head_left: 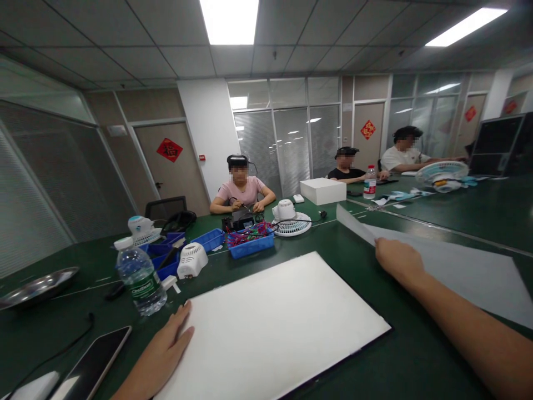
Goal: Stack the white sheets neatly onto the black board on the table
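A large white board or panel with a dark lower edge lies flat on the green table in front of me. My left hand rests at its left edge, fingers stretched out and thumb over the white surface. To the right, my right hand is closed on the near-left edge of a thin, whitish translucent sheet. One corner of that sheet lifts up beyond my fingers, while the rest slopes off to the right, apart from the board.
Left of the board stand a water bottle and a phone. Beyond are a blue tray of wires, a white fan part and a fan head. A white box sits farther back. Several people sit across the table.
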